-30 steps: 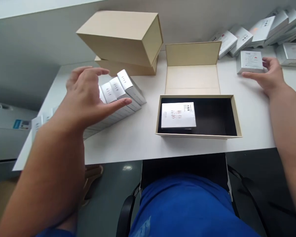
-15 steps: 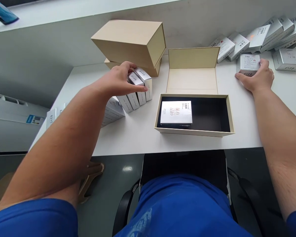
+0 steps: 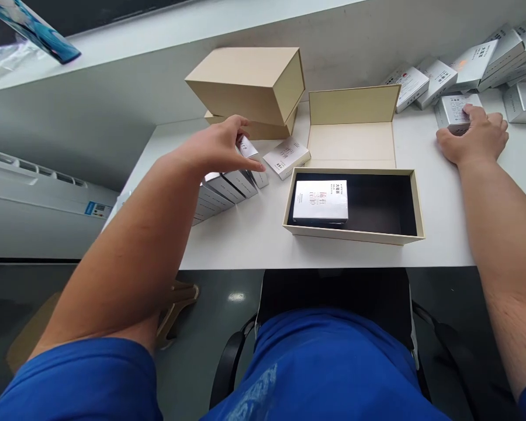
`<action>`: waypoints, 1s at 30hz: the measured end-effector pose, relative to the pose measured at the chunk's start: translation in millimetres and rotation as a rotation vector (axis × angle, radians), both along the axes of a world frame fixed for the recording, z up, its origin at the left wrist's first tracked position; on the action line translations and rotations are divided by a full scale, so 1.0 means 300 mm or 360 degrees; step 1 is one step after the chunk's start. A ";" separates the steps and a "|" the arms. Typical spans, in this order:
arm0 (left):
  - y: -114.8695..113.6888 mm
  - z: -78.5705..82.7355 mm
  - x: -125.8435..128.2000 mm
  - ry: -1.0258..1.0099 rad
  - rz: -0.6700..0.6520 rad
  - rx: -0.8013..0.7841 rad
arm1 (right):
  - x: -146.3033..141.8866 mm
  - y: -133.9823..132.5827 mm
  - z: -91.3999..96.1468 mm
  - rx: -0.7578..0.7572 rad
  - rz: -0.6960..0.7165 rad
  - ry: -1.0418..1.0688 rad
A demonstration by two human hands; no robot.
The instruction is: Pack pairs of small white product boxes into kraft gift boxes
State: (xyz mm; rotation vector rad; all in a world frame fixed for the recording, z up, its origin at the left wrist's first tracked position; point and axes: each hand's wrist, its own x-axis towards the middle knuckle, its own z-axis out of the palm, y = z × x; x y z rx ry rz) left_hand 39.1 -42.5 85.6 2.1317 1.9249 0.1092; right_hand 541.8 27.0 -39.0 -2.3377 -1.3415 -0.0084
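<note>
My left hand reaches over a row of small white boxes standing on edge. Its thumb and fingers span the tilted end box, whose far end is partly hidden behind the fingers. Just right of it, another small white box lies flat. At the right, my right hand has thumb and fingers closed around a white box resting on the table. Between the hands stands an open beige gift box with a dark interior. A white box lies in its left part.
Two larger beige boxes are stacked at the back left. Several white boxes lean together along the wall at the back right. The white table ends in front of a black chair.
A small white box that stood at the right end of the left row now lies flat beside it. My left hand has stayed over the row, and my right hand remains on its box.
</note>
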 end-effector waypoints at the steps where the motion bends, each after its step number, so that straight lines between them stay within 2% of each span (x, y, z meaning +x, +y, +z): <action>1: -0.007 0.005 -0.007 -0.0004 -0.0011 -0.0005 | 0.002 0.001 -0.002 0.0006 -0.0006 0.0005; 6: -0.047 0.018 -0.026 -0.0068 -0.0019 -0.0002 | 0.003 0.000 -0.003 0.0029 -0.0006 0.0008; 9: -0.056 0.024 -0.005 -0.0155 -0.0039 0.0077 | 0.002 -0.001 0.000 0.0034 -0.0006 0.0017; 13: -0.036 0.024 0.082 -0.0220 -0.0110 0.0139 | 0.003 0.000 0.004 0.0029 -0.0003 0.0034; 16: -0.019 0.003 0.162 -0.0218 -0.0275 0.0214 | 0.003 -0.002 0.009 0.0039 0.0005 0.0056; 19: -0.034 -0.021 0.201 -0.0098 -0.0351 0.0280 | 0.006 -0.006 0.010 0.0040 0.0042 0.0082; 22: -0.081 -0.029 0.180 0.0062 -0.0272 0.0278 | 0.010 -0.004 0.005 0.0042 0.0057 0.0122; 25: -0.107 -0.035 0.134 0.0234 -0.0047 -0.0018 | 0.016 0.002 -0.003 0.0083 0.0052 0.0119; 27: -0.094 -0.046 0.112 0.0330 0.0059 -0.0186 | 0.022 0.003 -0.008 0.0107 0.0067 0.0121; 30: -0.053 -0.060 0.100 0.0331 0.0102 -0.0145 | 0.033 -0.001 -0.011 0.0125 0.0132 0.0189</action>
